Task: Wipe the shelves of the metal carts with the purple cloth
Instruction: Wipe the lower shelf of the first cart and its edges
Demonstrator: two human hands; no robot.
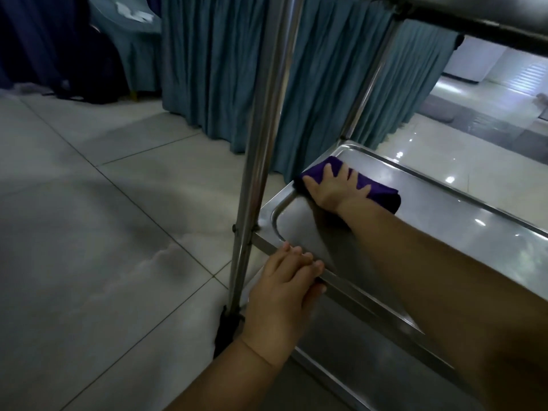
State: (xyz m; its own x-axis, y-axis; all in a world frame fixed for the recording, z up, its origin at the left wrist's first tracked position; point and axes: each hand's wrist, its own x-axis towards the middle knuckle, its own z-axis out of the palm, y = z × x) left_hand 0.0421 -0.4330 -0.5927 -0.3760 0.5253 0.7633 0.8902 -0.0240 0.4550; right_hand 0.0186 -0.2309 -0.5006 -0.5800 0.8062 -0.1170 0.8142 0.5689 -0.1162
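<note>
On the cart's steel shelf [444, 221], near its far left corner, the right hand [335, 188] lies flat with fingers spread, pressing down on the purple cloth [382, 194]. At the near rim, the left hand [284, 292] curls closed around the shelf's edge, just beside the upright post [261, 143].

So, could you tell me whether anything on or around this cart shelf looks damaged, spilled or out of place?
Nothing stands out. The right hand presses the purple cloth flat on the metal shelf near its far corner, the left hand grips the shelf's front rim, and the shelf shows only reflections, with no spill or dent visible.
</note>
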